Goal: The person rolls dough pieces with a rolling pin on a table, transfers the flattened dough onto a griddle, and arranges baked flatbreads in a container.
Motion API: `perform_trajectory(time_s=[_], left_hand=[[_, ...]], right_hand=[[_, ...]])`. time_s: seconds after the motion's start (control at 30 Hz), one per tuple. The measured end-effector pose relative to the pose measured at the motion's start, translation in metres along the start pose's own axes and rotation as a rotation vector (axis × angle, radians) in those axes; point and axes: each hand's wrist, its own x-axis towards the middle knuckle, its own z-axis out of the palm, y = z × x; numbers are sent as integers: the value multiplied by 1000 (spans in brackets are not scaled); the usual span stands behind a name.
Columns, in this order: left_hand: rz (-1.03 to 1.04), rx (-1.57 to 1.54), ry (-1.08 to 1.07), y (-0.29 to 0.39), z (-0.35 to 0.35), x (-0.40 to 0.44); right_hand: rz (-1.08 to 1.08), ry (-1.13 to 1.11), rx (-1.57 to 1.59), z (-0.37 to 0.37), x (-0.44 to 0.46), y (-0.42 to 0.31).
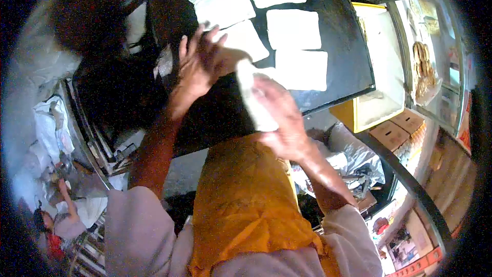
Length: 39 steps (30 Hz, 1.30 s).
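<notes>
Nearby, right of white slabs [293, 29], apparently a yellow-edged bin [383, 66].

Flat rectangular pieces [293, 30] are showing plain white against a black tabletop [344, 36] at upper centre; an apron [246, 184] at lower centre is showing mustard-orange between pale mauve sleeves [141, 228]; a whitish bin [379, 100] at upper right is displaying yellow edges.

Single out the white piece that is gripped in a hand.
It's the white piece in the right hand, tilted up; the other white pieces lie flat on the dark table.
</notes>
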Motion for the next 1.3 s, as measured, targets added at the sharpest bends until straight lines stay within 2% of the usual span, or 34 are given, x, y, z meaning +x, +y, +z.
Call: perform_trajectory(time_s=[0.07,0.13,0.17,0.2,0.27,0.3,0.33,0.4,0.43,0.47,0.53,0.57,0.6,0.67,0.73,0.8,0.87,0.93,0.97,1.0,1.1,1.13,1.2,1.23,1.3], left_hand=[[-147,-136,131,-13,-6,10],[-273,-111,145,-32,-14,26],[-342,-140,120,-42,-9,37],[-416,-170,97,-57,-5,50],[-592,-394,80,-93,27,76],[-674,-333,126,-102,44,90],[-679,-334,140,-108,45,104],[-720,-270,-95,-114,48,120],[-686,-269,-32,-113,56,123],[-690,-269,-33,-110,56,126],[-776,-392,-56,-106,56,132],[-662,-383,116,-99,52,133],[-596,-520,200,-91,47,128],[-440,-725,203,-61,9,125],[-169,-1030,86,-38,-23,113],[116,-1108,77,-29,-45,115],[-214,-973,95,-59,-22,140],[-298,-342,179,-93,5,157],[-219,-225,216,-106,8,157],[-294,-84,-226,-114,13,155],[-50,-228,-40,-119,34,113],[25,-254,-5,-110,29,91],[75,-359,-242,-93,2,70],[75,-355,-243,-90,3,62],[41,-253,-127,-90,17,50]], right_hand=[[-3,-236,-435,27,12,13],[-91,-319,-516,47,11,41],[-101,-217,-474,50,10,50],[-111,-218,-472,53,12,57],[73,-165,-288,51,20,68],[117,-42,-161,39,42,52],[105,-45,-168,29,58,50],[338,-17,17,20,83,55],[404,51,77,24,91,66],[546,21,209,14,109,65],[678,65,353,5,136,67],[665,127,430,3,148,66],[759,98,470,9,149,92],[834,177,744,16,156,114],[964,171,1123,0,176,89],[968,69,1293,-14,177,85],[1034,216,1338,-12,178,97],[1068,281,1213,-20,189,92],[925,300,1135,-22,202,83],[788,316,1059,-24,214,77],[294,4,298,-35,257,105],[171,-26,332,-32,269,114],[-47,-96,-341,-30,286,113],[15,-166,-615,-32,282,115],[97,-94,-606,-39,265,179]])
